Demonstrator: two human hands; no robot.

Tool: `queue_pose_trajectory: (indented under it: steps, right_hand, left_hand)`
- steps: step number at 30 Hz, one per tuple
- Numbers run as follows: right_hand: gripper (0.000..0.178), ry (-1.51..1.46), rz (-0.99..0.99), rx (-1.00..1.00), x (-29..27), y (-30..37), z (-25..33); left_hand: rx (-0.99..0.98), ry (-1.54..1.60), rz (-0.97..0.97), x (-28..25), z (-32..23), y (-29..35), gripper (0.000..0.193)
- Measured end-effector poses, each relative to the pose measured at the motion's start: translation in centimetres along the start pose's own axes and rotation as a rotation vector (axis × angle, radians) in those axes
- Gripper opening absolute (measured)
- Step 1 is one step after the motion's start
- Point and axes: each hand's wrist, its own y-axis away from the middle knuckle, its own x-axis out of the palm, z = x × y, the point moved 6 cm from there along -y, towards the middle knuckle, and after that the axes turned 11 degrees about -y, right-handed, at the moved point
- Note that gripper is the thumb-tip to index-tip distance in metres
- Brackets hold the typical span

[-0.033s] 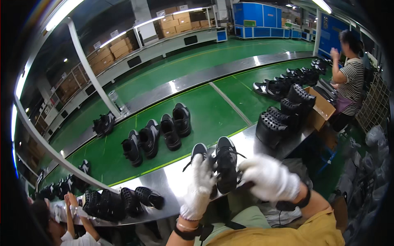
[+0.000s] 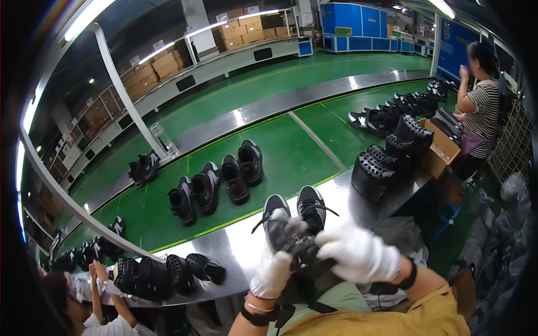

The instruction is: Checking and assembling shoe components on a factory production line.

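A pair of black sneakers with pale soles and loose laces, left shoe [image 2: 277, 223] and right shoe [image 2: 311, 205], lies toes-away on the steel table edge [image 2: 235, 246] in front of me. My left hand [image 2: 271, 275], in a white glove, grips the heel end of the left shoe. My right hand [image 2: 358, 255], also gloved, is closed over the heels of the pair, mostly on the right shoe. The heels are hidden under my gloves.
A green conveyor belt [image 2: 280, 151] carries several black shoes [image 2: 221, 182]. Black perforated shoe forms lie at lower left [image 2: 168, 274] and at right [image 2: 386, 162] beside a cardboard box [image 2: 443, 148]. A person in a striped top [image 2: 482, 106] stands right; another person's hands [image 2: 98, 274] work lower left.
My two hands have drawn closer together over the heels, and the shoes have shifted slightly left on the table.
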Motion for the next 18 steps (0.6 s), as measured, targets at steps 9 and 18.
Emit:
queue_pose_trajectory:
  steps: [9,18]
  right_hand:
    - [0.047,-0.683,-0.551,0.738,6.1,2.7,-2.2]
    - [0.032,-0.412,-0.652,0.792,0.2,9.5,-5.9]
  left_hand:
    - [0.003,-0.504,-0.453,-0.2,0.7,1.4,0.056]
    - [0.253,-1.741,0.385,1.4,5.4,-6.4,0.015]
